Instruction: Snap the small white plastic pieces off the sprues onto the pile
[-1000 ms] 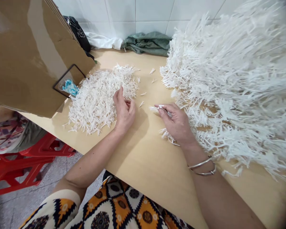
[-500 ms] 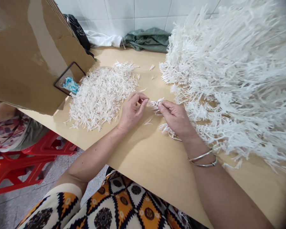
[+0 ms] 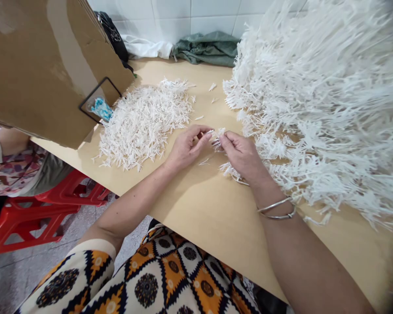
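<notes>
My right hand (image 3: 239, 153) is closed around a small bunch of white strands (image 3: 217, 141), whose frayed ends stick out to the left between thumb and forefinger. Close beside it, my left hand (image 3: 190, 146) pinches a tiny white piece (image 3: 211, 131) between thumb and fingertips. A heap of short white pieces (image 3: 147, 122) lies on the table to the left of my left hand. Beyond my right hand spreads a much larger, taller pile of long white strands with frayed ends (image 3: 321, 100). What my right palm covers is hidden.
A cardboard box (image 3: 52, 74) stands at the left, with a black wire frame (image 3: 100, 100) and a blue-and-white item in clear plastic (image 3: 101, 109) by it. Green cloth (image 3: 207, 48) lies against the tiled wall. Red stools (image 3: 36, 222) and a seated person are at lower left.
My left hand has come closer to the bunch in my right hand and now pinches a small white piece there. The whole view has shifted slightly.
</notes>
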{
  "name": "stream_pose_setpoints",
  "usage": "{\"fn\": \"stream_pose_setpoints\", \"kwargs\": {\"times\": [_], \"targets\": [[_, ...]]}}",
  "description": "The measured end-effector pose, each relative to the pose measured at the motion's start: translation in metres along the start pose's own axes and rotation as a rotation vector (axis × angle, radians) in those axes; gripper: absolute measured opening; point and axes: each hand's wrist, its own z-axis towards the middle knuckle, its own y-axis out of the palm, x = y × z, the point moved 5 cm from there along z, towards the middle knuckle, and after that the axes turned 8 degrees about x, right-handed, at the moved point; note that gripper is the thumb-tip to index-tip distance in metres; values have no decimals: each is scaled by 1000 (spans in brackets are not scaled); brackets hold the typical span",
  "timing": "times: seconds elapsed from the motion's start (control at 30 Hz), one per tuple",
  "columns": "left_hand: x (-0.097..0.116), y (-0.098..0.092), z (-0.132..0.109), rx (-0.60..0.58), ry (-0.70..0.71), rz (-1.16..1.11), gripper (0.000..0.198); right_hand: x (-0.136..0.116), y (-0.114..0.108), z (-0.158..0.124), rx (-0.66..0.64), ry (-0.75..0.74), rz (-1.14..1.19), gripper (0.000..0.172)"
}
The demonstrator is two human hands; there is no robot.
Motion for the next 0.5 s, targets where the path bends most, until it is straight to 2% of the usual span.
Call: {"fn": "stream_pose_setpoints", "kwargs": {"times": [0.13,0.23,0.37,0.5], "targets": [[-2,-1,2,-44,-144,-135,48,-6,0,-2,-82,19,109,36],[-4,5,3,-124,-170,-219,49,-10,1,-3,-132,37,174,32],[-8,13,3,-205,-190,-410,49,-9,1,-2,-148,40,169,32],[-14,14,1,-214,-284,-555,49,-8,3,-1,-185,11,113,32]]}}
